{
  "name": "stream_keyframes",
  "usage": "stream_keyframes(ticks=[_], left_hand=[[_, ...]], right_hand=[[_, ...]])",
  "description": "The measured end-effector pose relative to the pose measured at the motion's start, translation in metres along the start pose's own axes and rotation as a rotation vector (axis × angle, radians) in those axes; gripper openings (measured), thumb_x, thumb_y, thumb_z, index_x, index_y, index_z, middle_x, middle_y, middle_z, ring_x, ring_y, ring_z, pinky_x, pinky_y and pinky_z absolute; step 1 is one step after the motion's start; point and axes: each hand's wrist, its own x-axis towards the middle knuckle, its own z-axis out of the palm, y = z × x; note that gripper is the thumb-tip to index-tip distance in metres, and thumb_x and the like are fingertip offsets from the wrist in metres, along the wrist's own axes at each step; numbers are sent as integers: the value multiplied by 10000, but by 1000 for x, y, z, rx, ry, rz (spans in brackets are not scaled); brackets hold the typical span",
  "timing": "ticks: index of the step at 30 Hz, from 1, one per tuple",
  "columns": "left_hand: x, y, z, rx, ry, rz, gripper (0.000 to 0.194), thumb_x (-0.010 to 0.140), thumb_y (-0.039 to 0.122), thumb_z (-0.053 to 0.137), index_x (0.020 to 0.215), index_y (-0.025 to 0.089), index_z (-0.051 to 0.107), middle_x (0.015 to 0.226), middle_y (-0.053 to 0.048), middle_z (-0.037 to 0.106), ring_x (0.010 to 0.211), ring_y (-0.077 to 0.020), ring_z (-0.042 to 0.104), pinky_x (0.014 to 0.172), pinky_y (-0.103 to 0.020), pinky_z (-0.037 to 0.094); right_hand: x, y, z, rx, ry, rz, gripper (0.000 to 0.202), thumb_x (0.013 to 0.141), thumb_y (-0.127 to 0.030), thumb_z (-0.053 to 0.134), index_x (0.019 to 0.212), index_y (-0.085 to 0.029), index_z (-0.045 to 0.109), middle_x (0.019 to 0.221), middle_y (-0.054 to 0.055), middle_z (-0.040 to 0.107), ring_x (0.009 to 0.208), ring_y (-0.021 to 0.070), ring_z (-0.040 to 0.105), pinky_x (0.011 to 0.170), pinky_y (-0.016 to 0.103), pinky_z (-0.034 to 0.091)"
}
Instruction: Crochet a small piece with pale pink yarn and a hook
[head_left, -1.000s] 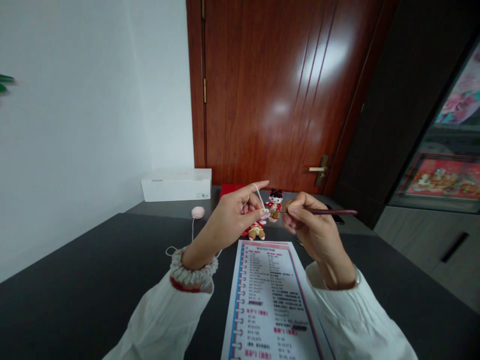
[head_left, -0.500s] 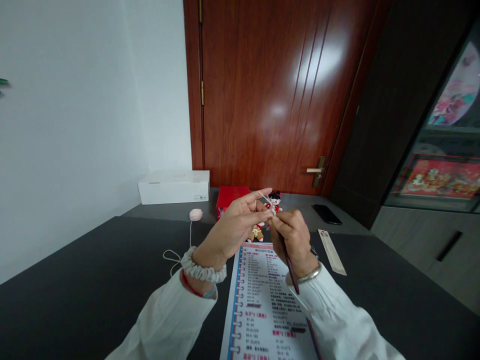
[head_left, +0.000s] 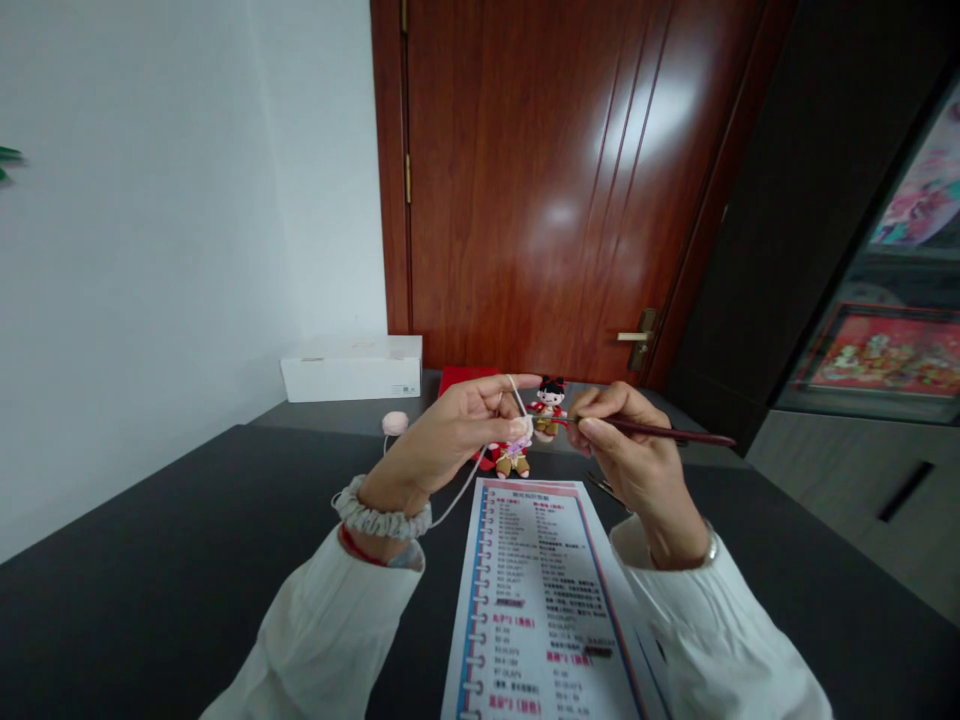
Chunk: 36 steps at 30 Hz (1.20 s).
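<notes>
My left hand [head_left: 465, 430] pinches a small pale crochet piece [head_left: 527, 428] between thumb and fingers, its index finger stretched out with yarn [head_left: 517, 395] looped over it. In my right hand [head_left: 630, 450] is a crochet hook [head_left: 660, 431], held near level, its dark red handle pointing right. The hook's thin metal end reaches left to the crochet piece; its very tip is too small to make out. A strand of yarn hangs below my left wrist. On the table at the left lies a pale pink yarn ball [head_left: 395, 424], partly behind my left hand.
A printed pattern sheet [head_left: 540, 580] with a spiral-binding design lies below my hands. Behind them are two crocheted dolls [head_left: 550, 398] and a red box [head_left: 459, 378], partly covered. A white box [head_left: 352, 370] stands by the wall. Something thin and dark [head_left: 607, 490] lies near my right wrist.
My right hand has moved right, and the hook has swung from pointing steeply down to nearly level. My left hand has shifted slightly left, still holding the crochet piece.
</notes>
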Motion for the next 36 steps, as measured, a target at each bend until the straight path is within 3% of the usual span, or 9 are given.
stream_keyframes(ticks=[8, 11, 14, 18, 20, 24, 30, 36], left_hand=[[-3, -2, -12, -33, -231, -113, 451, 736, 116, 671, 1184, 133, 616, 715, 17, 539, 614, -84, 505, 585, -218, 417], [-4, -1, -12, -14, -277, -140, 425, 734, 125, 669, 1157, 120, 637, 691, 10, 544, 610, -89, 496, 551, -209, 394], [-4, 0, -7, 50, -233, -120, 384, 736, 124, 674, 1119, 115, 649, 680, 14, 555, 606, -87, 508, 566, -214, 404], [-2, 0, 4, 163, -36, 5, 410, 756, 148, 670, 1160, 125, 603, 714, 23, 556, 653, -99, 552, 597, -235, 440], [1, -1, 10, 221, 76, 81, 450, 752, 163, 679, 1188, 121, 574, 716, 31, 547, 670, -103, 554, 621, -246, 459], [4, -2, 14, 235, 124, 110, 493, 753, 182, 673, 1224, 113, 540, 722, 33, 549, 679, -105, 550, 634, -255, 468], [4, -3, 9, 294, 134, 102, 466, 729, 155, 677, 1181, 114, 572, 684, 47, 540, 628, -93, 524, 612, -247, 450], [4, -3, 9, 308, 140, 102, 512, 738, 152, 672, 1228, 95, 532, 681, 49, 551, 618, -90, 517, 603, -239, 442]], right_hand=[[-1, -11, -8, -22, -188, 0, 84, 791, -188, 695, 747, -210, 627, 655, -17, 610, 593, 129, 529, 568, 285, 432], [-2, -13, -5, 59, -185, 66, 117, 774, -234, 710, 711, -204, 616, 602, -26, 582, 543, 123, 506, 527, 273, 420], [-1, -9, -1, 196, -137, 169, 178, 746, -265, 723, 667, -194, 581, 559, -39, 548, 482, 101, 460, 445, 228, 353], [4, -2, 11, 358, -36, 293, 219, 751, -238, 692, 630, -190, 516, 527, -52, 499, 458, 83, 406, 407, 194, 295], [7, 0, 19, 374, 65, 308, 236, 756, -246, 680, 629, -192, 490, 533, -56, 483, 469, 78, 393, 420, 190, 311], [9, -1, 31, 287, 212, 272, 241, 744, -257, 685, 636, -202, 477, 569, -48, 497, 510, 86, 423, 449, 200, 358], [7, -4, 17, 150, 65, 168, 189, 781, -246, 661, 662, -203, 520, 570, -47, 519, 499, 99, 445, 461, 232, 351], [5, -4, 6, -9, 39, 93, 147, 812, -213, 651, 689, -198, 571, 590, -44, 548, 531, 105, 465, 508, 252, 358]])
